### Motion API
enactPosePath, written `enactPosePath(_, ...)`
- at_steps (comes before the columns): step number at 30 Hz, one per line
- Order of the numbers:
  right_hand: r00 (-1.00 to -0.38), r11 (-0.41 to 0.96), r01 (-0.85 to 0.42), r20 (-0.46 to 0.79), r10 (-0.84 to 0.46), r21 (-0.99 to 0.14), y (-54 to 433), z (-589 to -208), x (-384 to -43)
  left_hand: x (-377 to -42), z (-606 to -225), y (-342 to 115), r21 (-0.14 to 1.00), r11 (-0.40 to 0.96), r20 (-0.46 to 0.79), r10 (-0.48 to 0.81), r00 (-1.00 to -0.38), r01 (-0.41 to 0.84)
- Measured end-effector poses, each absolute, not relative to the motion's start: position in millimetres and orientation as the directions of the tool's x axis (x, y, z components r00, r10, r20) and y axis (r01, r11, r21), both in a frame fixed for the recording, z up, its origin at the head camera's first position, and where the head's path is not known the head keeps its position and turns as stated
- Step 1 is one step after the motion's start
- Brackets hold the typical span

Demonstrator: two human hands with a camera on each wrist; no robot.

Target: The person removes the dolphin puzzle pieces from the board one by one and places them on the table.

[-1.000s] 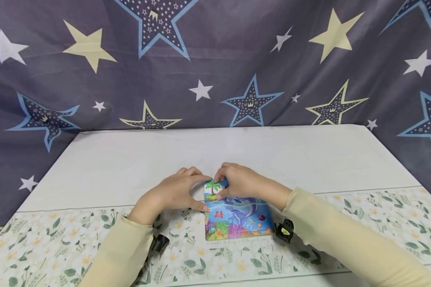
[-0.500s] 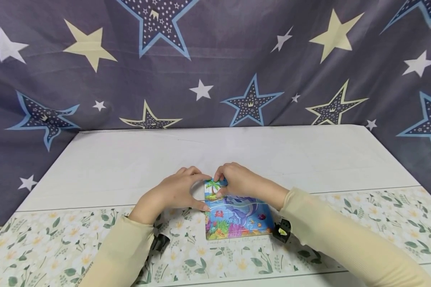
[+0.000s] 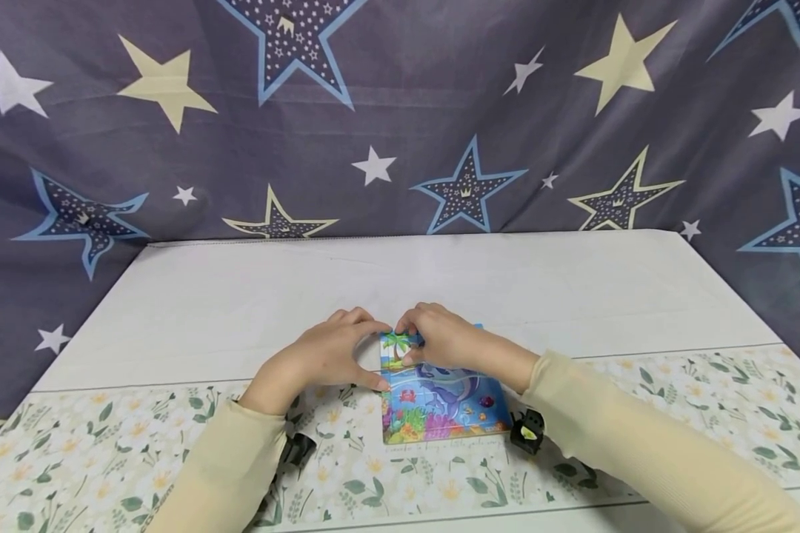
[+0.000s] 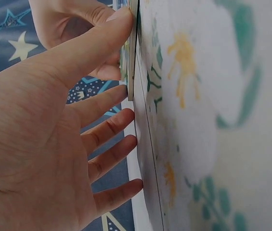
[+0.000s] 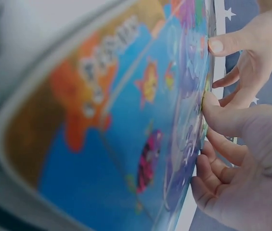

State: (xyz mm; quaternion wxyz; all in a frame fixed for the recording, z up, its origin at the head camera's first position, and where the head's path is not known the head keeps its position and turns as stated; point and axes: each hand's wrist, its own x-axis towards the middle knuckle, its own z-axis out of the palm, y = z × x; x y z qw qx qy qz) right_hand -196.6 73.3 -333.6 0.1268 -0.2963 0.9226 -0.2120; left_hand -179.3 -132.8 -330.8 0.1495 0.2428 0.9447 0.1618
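A jigsaw puzzle [image 3: 440, 403] with a sea scene of a dolphin, a crab and corals lies flat on the table. My left hand [image 3: 323, 355] is at its left side, thumb touching the left edge and index fingertip at the far left corner. In the left wrist view, the left fingers [image 4: 109, 127] are spread and fairly straight, thumb over the puzzle's edge. My right hand [image 3: 450, 337] pinches the palm-tree puzzle piece [image 3: 395, 346] at that corner between thumb and curled fingers. The right hand and forearm hide much of the puzzle's far side.
A floral strip [image 3: 347, 466] runs across the white tabletop [image 3: 293, 289]. Behind the table hangs a dark curtain [image 3: 387, 96] with stars. Black wrist cameras sit below the left sleeve [image 3: 220, 466] and the right sleeve [image 3: 633, 437].
Both hands stay nearly in place. A bit of the puzzle's blue far edge shows beyond my right wrist, where none showed before.
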Motion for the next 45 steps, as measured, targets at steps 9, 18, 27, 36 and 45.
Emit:
enactPosePath(9, -0.785, 0.734, -0.519, -0.094, -0.612, -0.439, 74, -330, -198, -178, -331, -133, 0.384, 0.829, -0.214, 0.508, -0.834, 0.406)
enactPosePath(18, -0.785, 0.708, -0.504, -0.081, -0.615, -0.494, 77, -327, -198, -178, -330, -133, 0.39, 0.827, -0.209, 0.507, -0.836, 0.404)
enactPosePath(27, -0.786, 0.694, -0.49, -0.076, -0.613, -0.528, 79, -327, -200, -178, -332, -134, 0.389, 0.829, -0.205, 0.504, -0.839, 0.402)
enactPosePath(36, -0.722, 0.541, -0.521, 0.002, -0.692, -0.66, 94, -323, -204, -179, -332, -132, 0.373, 0.828, -0.203, 0.512, -0.835, 0.417)
enactPosePath(45, -0.715, 0.494, -0.53, 0.05, -0.698, -0.689, 111, -318, -210, -179, -332, -132, 0.369, 0.826, -0.201, 0.518, -0.831, 0.426)
